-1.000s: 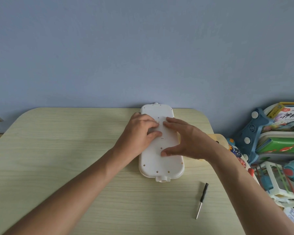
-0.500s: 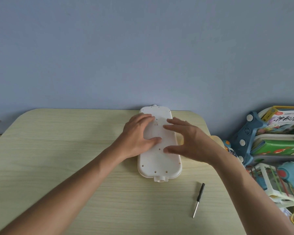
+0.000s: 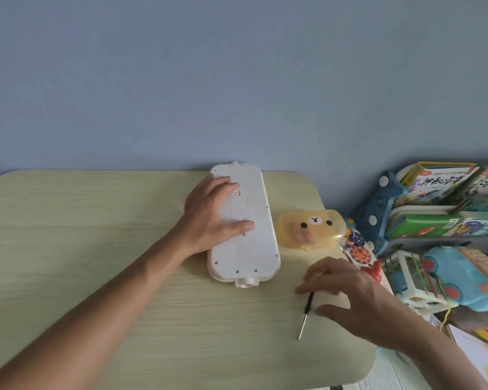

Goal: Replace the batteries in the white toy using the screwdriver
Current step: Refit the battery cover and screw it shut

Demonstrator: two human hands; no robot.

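Observation:
The white toy (image 3: 248, 249) lies face down on the pale wooden table (image 3: 68, 235), its long axis pointing away from me. A rectangular battery cover with a screw at its far end shows on its back. My left hand (image 3: 212, 218) rests flat on the toy's left half, fingers spread, thumb across the middle. The small screwdriver (image 3: 306, 315), black handle and thin metal shaft, lies on the table at the right front. My right hand (image 3: 347, 296) hovers over its handle with fingers apart, fingertips touching or just above it.
A translucent yellow box with a bear face (image 3: 310, 228) sits on the table just right of the toy. Beyond the table's right edge stand a blue toy rack with books (image 3: 434, 206), a blue toy car (image 3: 468, 277) and other colourful toys. A blue wall rises behind.
My right hand has left the toy's back and moved down to the right, over the screwdriver. The left hand stays on the toy. The view has shifted right, so the yellow box shows.

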